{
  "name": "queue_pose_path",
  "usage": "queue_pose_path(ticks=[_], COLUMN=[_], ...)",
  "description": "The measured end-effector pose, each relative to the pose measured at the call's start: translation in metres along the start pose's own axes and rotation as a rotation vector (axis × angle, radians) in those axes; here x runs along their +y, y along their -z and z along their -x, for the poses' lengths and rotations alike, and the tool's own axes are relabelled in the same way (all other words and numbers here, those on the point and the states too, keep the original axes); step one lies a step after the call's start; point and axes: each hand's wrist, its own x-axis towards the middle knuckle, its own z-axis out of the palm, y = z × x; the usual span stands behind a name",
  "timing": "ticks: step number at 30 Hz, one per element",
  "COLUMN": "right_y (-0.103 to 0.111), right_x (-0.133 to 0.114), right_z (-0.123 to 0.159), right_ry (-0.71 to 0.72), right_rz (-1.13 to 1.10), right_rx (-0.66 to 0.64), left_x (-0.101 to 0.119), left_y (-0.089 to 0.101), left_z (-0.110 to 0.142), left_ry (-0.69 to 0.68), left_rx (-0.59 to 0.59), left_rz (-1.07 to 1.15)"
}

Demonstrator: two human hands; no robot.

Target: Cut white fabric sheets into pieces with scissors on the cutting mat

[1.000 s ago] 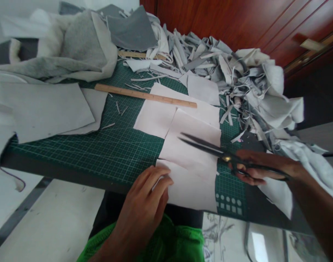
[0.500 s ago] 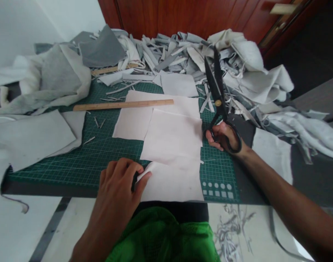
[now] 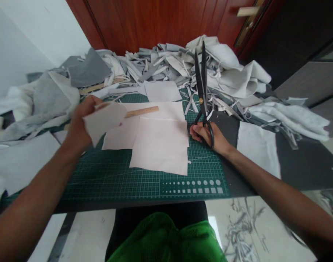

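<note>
Since the earlier frame, your left hand point(image 3: 83, 113) has carried the lifted piece point(image 3: 103, 123) up and leftward from the near edge of the green cutting mat point(image 3: 108, 176); your right hand point(image 3: 206, 134) keeps the scissors point(image 3: 201, 100) at the mat's right side.

The dark bench point(image 3: 300, 167) carries everything on hand, and the mat covers much of its near part. Along the far side, against the door point(image 3: 155, 22), you have a long scrap heap point(image 3: 155, 67) of grey and white offcuts. A large grey sheet point(image 3: 21, 160) lies at your left, partly behind your forearm. On the mat, the wider sheet point(image 3: 118, 135) lies partly beneath the upper sheet point(image 3: 161, 145), with a smaller square point(image 3: 163, 91) just beyond.

Your left grip is clamped on the lifted piece, held tilted above the mat; motion blur makes the exact finger placing uncertain. Your right grip is closed round the scissors' handles, blades slightly parted and pointing away from you. The wooden ruler point(image 3: 143, 111) rests across the wider sheet, its left part hidden behind the lifted piece. A small strip point(image 3: 189, 162) sits beside the upper sheet's right edge.
</note>
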Motion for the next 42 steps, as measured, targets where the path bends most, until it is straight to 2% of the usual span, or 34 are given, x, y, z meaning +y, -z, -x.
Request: queue_pose_path(ticks=[4, 6, 8, 10, 13, 15, 21, 24, 28, 33, 38, 42], right_y=[0.003, 0.005, 0.004, 0.001, -0.004, -0.009, -0.024, -0.027, -0.026, -0.025, -0.026, -0.023], right_x=[0.003, 0.005, 0.007, 0.009, 0.012, 0.012, 0.004, 0.004, 0.011, 0.016, 0.013, 0.012], right_z=[-0.004, -0.007, -0.010, -0.014, -0.021, -0.028, -0.054, -0.060, -0.055, -0.042, -0.037, -0.037], right_ry=[0.001, -0.009, -0.017, -0.007, 0.036, 0.076, 0.147, 0.158, 0.195, 0.327, 0.376, 0.368], right_rz=[0.047, 0.051, 0.062, 0.079, 0.145, 0.204, 0.333, 0.373, 0.438, 0.542, 0.700, 0.787], right_rx=[0.084, 0.072, 0.054, 0.057, 0.098, 0.118, 0.124, 0.114, 0.124, 0.116, 0.093, 0.079], left_x=[0.007, 0.006, 0.002, -0.005, -0.017, -0.025, -0.034, -0.035, -0.039, -0.040, -0.036, -0.035], left_y=[-0.015, -0.025, -0.036, -0.048, -0.062, -0.067, -0.068, -0.067, -0.067, -0.068, -0.068, -0.068], left_z=[-0.016, -0.024, -0.030, -0.032, -0.026, -0.019, -0.008, -0.006, -0.005, -0.005, -0.005, -0.005], left_ry=[-0.208, -0.197, -0.072, 0.051, 0.099, 0.128, 0.224, 0.251, 0.270, 0.230, 0.179, 0.244], left_rx=[0.103, 0.117, 0.027, -0.166, -0.341, -0.380, -0.453, -0.449, -0.438, -0.414, -0.357, -0.413], left_rz=[-0.077, 0.099, 0.403, 0.645, 0.730, 0.765, 0.807, 0.842, 0.865, 0.915, 0.955, 0.958])
